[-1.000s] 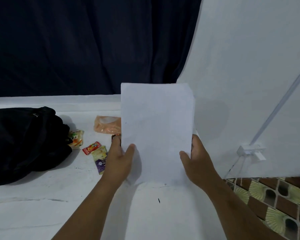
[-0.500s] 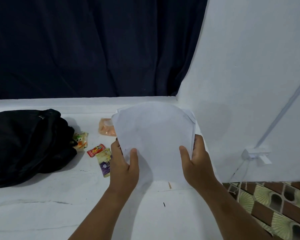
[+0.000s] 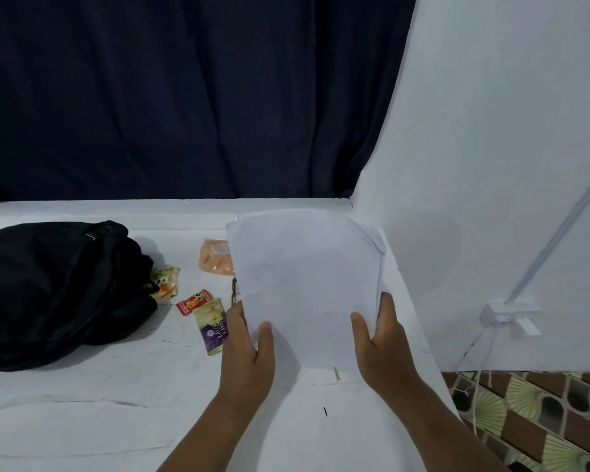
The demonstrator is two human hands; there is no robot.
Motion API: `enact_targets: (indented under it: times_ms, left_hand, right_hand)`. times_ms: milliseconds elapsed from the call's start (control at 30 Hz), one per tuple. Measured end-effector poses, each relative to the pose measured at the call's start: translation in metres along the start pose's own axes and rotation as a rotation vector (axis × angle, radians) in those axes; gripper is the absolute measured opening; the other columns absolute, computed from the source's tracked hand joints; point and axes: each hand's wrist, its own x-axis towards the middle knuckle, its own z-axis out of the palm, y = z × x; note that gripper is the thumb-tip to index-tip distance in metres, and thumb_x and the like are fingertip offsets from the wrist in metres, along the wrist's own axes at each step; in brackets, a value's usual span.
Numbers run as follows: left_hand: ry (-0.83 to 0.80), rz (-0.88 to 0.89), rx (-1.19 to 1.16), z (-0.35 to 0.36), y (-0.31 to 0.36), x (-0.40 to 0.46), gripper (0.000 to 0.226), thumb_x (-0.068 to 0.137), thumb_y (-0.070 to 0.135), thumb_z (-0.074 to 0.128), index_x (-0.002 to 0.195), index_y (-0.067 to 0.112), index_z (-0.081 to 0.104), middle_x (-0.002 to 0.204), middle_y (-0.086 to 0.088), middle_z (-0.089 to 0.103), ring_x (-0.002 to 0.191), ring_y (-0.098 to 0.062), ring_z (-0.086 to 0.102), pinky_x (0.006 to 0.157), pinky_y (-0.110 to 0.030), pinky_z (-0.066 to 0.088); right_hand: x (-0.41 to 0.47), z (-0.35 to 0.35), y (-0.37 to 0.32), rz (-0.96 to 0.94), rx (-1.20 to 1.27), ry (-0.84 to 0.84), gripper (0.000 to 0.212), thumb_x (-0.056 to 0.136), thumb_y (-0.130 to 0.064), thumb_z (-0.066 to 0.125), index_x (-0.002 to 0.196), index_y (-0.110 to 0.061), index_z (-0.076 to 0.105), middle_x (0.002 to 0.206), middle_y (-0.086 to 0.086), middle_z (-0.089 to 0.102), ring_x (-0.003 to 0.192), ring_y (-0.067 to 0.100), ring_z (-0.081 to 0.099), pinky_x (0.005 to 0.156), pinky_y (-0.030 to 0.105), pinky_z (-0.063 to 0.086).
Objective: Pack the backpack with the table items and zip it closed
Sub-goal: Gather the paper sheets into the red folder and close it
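I hold a stack of white paper sheets above the white table, tilted back away from me. My left hand grips its lower left edge with the thumb on top. My right hand grips the lower right edge the same way. The black backpack lies slumped at the left of the table. Between it and the paper lie snack packets: a pale one against the backpack, a small red one, a purple and yellow one and an orange pouch.
A dark curtain hangs behind the table. A white wall rises at the right, carrying a small white fitting with cords. Patterned floor tiles show beyond the table's right edge.
The paper stack, upright a second ago, has tipped back and lowered toward the table. Both hands keep their grip on its lower edge.
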Motion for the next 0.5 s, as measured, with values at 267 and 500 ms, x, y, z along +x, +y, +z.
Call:
enact_targets:
  times_ms: [267, 500]
  left_hand:
    - [-0.056, -0.119, 0.044, -0.005, -0.009, 0.006, 0.034, 0.098, 0.009, 0.057, 0.13, 0.016, 0.045, 0.126, 0.012, 0.056, 0.12, -0.01, 0.049, 0.101, -0.017, 0.038]
    - [-0.229, -0.194, 0.267, -0.012, -0.034, 0.011, 0.025, 0.092, 0.014, 0.066, 0.115, 0.023, 0.06, 0.078, 0.009, 0.068, 0.074, 0.001, 0.063, 0.063, -0.004, 0.041]
  right_hand:
    - [-0.001, 0.003, 0.012, 0.054, -0.071, -0.011, 0.022, 0.099, -0.013, 0.054, 0.115, -0.028, 0.049, 0.099, -0.023, 0.063, 0.087, -0.009, 0.063, 0.069, 0.0, 0.045]
    - [0.001, -0.007, 0.039, 0.351, -0.154, -0.005, 0.015, 0.087, -0.007, 0.057, 0.095, -0.02, 0.057, 0.089, -0.004, 0.064, 0.081, 0.013, 0.062, 0.057, 0.017, 0.04]
